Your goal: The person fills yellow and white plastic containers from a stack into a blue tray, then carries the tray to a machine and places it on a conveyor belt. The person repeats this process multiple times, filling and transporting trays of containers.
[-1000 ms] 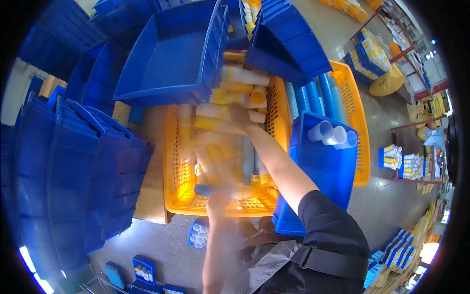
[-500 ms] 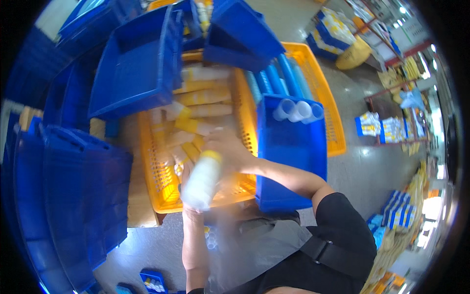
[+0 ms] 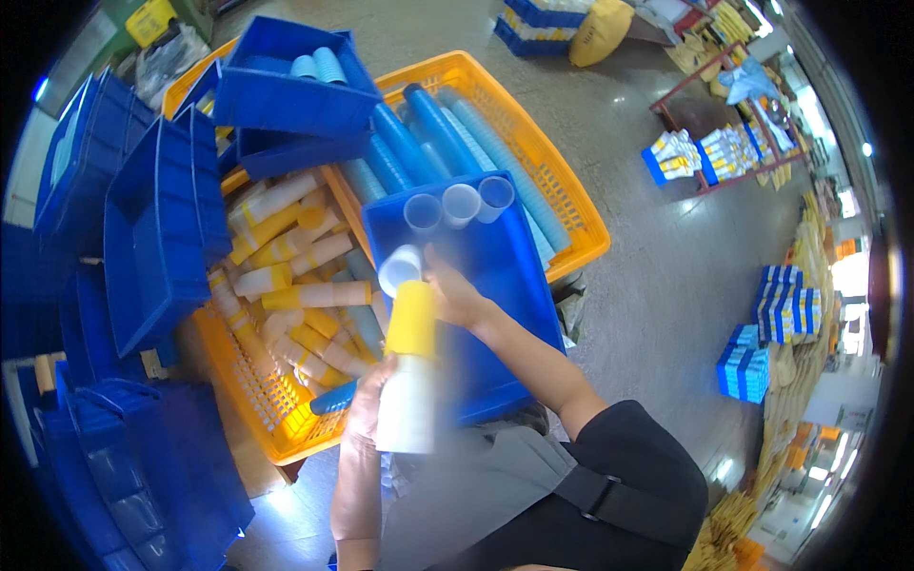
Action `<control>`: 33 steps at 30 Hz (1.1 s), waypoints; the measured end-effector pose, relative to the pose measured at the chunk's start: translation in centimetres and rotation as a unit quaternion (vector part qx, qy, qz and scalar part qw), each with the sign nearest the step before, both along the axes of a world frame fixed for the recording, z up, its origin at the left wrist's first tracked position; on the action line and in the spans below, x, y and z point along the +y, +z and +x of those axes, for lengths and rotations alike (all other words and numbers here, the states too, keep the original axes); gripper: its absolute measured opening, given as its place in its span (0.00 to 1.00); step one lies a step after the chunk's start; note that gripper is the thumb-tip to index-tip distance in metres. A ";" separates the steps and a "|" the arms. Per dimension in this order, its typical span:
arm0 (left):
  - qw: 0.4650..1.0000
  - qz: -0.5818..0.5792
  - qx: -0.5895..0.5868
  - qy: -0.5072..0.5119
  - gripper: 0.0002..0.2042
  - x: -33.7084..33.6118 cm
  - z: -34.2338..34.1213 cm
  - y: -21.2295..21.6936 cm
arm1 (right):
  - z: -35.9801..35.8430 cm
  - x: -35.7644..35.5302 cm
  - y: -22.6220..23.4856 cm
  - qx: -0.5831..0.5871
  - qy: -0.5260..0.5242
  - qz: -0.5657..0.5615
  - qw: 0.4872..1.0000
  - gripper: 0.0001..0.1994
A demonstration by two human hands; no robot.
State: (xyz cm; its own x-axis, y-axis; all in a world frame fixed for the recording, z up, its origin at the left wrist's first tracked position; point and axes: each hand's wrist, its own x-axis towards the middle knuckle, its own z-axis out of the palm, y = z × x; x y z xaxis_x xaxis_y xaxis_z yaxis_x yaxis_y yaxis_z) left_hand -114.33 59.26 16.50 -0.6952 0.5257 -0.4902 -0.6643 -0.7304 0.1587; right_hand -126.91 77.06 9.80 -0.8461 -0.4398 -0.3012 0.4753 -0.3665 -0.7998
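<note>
My left hand [image 3: 365,407] is wrapped round a stack of nested plastic cups [image 3: 409,381], yellow at its upper end and white below, blurred by motion. Just beyond that end is a white plastic cup [image 3: 400,270], tilted, its open mouth showing. The fingers of my right hand [image 3: 455,293] curl against this cup's right side; part of the grip is hidden and smeared. Both hands are over the left part of a blue bin [image 3: 509,285]. Along the bin's far wall, translucent white cup stacks [image 3: 461,206] stand mouth up.
Left of the bin, an orange basket [image 3: 262,400] holds several yellow and white cup stacks [image 3: 305,257]. Long blue cup stacks [image 3: 433,128] lie in another orange basket [image 3: 581,214] behind it. Empty-looking blue bins [image 3: 157,238] are piled at left. Shelving [image 3: 705,109] stands at far right.
My view has swung so the baskets sit further left. My hands have moved from the left basket to the blue bin. A white cup now shows at my right hand.
</note>
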 end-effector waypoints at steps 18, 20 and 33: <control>0.994 -0.038 -0.073 -0.068 0.38 5.8 -3.0 2.1 | 1.8 6.7 0.6 -0.214 0.010 -0.187 0.959 0.25; 0.984 -0.063 0.060 -0.158 0.42 4.4 -2.1 2.5 | 0.5 6.8 -0.4 -0.080 -0.011 -0.075 0.994 0.23; 0.819 -0.331 0.421 -0.207 0.19 1.6 3.1 3.4 | -1.5 4.7 -1.4 0.483 0.081 0.600 0.633 0.11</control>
